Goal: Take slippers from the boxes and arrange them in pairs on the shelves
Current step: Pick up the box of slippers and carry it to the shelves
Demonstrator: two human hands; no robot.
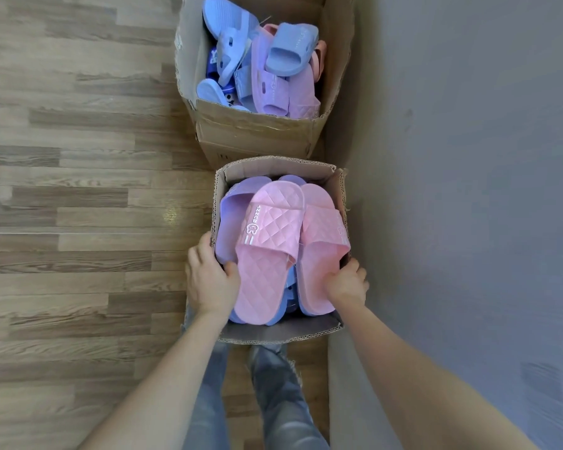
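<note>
We're looking down on a wood-plank floor (78, 190) running along a grey wall (468, 157). In the near box (273, 334), our left hand (210, 277) curls round the edge of one pink slipper (267, 254) while our right hand (346, 282) grips the second pink slipper (319, 248). The far box (257, 131) is heaped with blue and lilac slippers.

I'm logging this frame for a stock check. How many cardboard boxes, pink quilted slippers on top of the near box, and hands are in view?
Cardboard boxes: 2 (near box, far box)
Pink quilted slippers on top of the near box: 2 (left pink slipper, right pink slipper)
Hands: 2 (left hand, right hand)
Total: 6
</note>
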